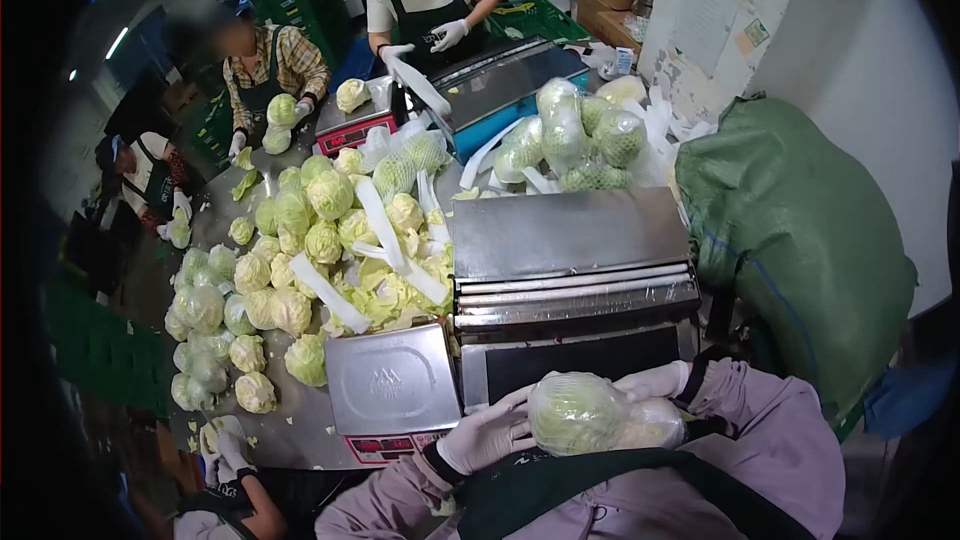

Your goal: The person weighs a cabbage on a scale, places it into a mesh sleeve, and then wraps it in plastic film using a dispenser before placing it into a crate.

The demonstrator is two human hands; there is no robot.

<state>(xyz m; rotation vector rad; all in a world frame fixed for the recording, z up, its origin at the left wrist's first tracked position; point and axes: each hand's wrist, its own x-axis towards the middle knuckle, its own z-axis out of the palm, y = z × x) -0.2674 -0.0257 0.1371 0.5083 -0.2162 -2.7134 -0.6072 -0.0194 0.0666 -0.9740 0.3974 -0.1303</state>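
Close to my body I hold a film-wrapped cabbage bundle (575,416), pale green on its left part and whiter on its right. My left hand (487,432), in a white glove, presses its fingers against the bundle's left side. Behind the right part, my right hand (652,382), gloved too, grips the bundle; some of its fingers are hidden. Just beyond my hands stands a metal film-wrapping machine (572,240) with a dark plate (580,365) at its front. A scale (390,376) with a steel pan is beside my left hand.
Several bare cabbages (330,195) and wrapped ones (200,310) cover the table's left part, with loose leaves (410,295) near the machine. Bagged cabbages (565,130) lie behind it. A big green sack (790,230) bulges at right. Co-workers (430,0) stand around the table.
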